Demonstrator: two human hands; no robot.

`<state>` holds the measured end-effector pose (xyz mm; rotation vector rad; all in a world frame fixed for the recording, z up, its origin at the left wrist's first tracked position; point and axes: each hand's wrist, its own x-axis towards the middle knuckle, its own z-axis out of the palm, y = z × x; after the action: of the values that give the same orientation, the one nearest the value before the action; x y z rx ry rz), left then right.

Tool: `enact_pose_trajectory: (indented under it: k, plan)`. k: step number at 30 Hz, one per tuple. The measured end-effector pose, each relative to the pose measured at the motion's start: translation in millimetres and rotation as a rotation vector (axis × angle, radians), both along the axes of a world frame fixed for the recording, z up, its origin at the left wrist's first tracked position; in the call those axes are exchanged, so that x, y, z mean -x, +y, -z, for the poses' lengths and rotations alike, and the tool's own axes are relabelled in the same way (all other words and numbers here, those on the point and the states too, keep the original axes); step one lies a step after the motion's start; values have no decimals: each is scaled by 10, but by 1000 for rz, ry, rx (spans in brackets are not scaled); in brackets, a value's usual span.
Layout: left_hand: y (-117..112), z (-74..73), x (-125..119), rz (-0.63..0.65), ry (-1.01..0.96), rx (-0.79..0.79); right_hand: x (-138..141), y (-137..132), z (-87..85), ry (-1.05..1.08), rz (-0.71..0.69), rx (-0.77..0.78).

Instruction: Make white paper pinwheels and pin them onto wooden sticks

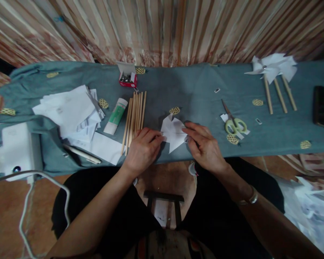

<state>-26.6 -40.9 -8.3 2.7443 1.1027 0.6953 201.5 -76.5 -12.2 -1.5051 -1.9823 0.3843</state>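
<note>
Centrally, left hand and right hand pinch a part-folded paper; finished pinwheels upper right, sticks unused.

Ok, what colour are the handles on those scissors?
The scissors have pale yellow-green handles, seen best in the head view.

Person is wearing black clothing across lap and legs. Both forearms are showing bare up to the frame edge. Right hand is wearing a thin silver bangle at the wrist.
</note>
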Motion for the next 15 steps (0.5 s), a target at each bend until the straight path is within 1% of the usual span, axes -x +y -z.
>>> enact_pose_trajectory:
  k: [3, 6, 10, 15]
  plan:
    - [-38, -19, -41, 10, -37, 17, 14, -11, 0, -15, -17, 10]
    - [-108, -17, -114, 50, -60, 14, 29, -22, -15, -43, -26, 6]
    - [-166, 9, -188, 110, -3, 10, 43, -35, -25, -67, -45, -11]
    - [-174, 31, -208, 100, 60, -9, 58, -57, -32, -34, -38, 7]
